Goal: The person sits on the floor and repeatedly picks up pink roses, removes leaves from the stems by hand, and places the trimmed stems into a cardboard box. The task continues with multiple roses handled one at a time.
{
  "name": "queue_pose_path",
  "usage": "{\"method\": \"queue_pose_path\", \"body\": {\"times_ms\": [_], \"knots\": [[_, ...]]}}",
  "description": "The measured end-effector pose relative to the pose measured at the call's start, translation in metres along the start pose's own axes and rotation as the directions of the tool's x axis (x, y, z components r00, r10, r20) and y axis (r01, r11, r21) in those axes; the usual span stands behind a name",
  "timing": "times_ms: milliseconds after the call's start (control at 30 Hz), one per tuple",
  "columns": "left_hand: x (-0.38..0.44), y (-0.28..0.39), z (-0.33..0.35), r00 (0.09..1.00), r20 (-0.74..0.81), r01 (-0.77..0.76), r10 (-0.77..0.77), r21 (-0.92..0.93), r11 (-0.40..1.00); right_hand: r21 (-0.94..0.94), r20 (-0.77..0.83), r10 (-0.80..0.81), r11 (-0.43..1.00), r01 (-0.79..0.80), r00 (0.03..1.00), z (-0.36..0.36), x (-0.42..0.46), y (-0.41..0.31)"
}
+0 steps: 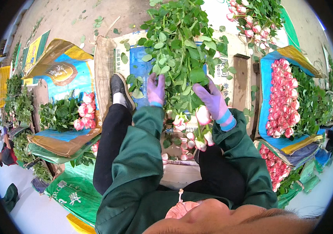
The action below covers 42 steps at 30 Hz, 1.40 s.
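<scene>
My left hand, in a purple glove with a blue cuff, rests against the left side of a heap of leafy rose stems. Its thumb and fingers stand apart with nothing seen between them. On the heap's right side is my right hand, gloved alike. Its thumb points to the leaves, and foliage partly covers its fingers, so any grip is hidden. White roses with pink edges hang at the near end of the heap, below my right hand. Loose petals and blooms lie closer to me.
Left, a blue and brown woven sack holds a few pink-white roses. Right, another sack wraps many rose heads. A wooden bar lies beside the printed sacking. More roses lie far right. Another person is far left.
</scene>
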<state>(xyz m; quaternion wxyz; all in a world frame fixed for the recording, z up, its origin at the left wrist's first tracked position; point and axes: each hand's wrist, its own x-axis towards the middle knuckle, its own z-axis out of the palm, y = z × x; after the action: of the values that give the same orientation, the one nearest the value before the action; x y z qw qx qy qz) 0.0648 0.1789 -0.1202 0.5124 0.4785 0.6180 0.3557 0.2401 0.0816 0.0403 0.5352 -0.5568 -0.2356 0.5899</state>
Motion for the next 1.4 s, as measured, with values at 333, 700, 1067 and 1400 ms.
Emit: {"method": "queue_pose_path", "body": {"times_ms": [333,700,1067,1400], "knots": [[-0.133,0.018,-0.023,0.496,0.809,0.812,-0.315,-0.303,0.499,0.52,0.205,0.328,0.762,-0.387,0.922,-0.032,0.021,0.074],[-0.136,0.025,-0.012,0.447,0.865,0.866,-0.229,-0.354,0.353,-0.525,0.148,-0.2,0.814,0.248,0.969,-0.059,0.031,0.092],[-0.136,0.039,0.001,0.573,0.695,0.564,-0.435,0.05,0.824,-0.775,-0.294,0.025,0.578,-0.254,0.955,-0.076,0.029,0.057],[-0.134,0.009,0.004,0.667,0.608,0.509,-0.431,0.05,0.859,0.443,-0.14,0.201,0.888,-0.12,0.97,-0.108,-0.025,0.042]]}}
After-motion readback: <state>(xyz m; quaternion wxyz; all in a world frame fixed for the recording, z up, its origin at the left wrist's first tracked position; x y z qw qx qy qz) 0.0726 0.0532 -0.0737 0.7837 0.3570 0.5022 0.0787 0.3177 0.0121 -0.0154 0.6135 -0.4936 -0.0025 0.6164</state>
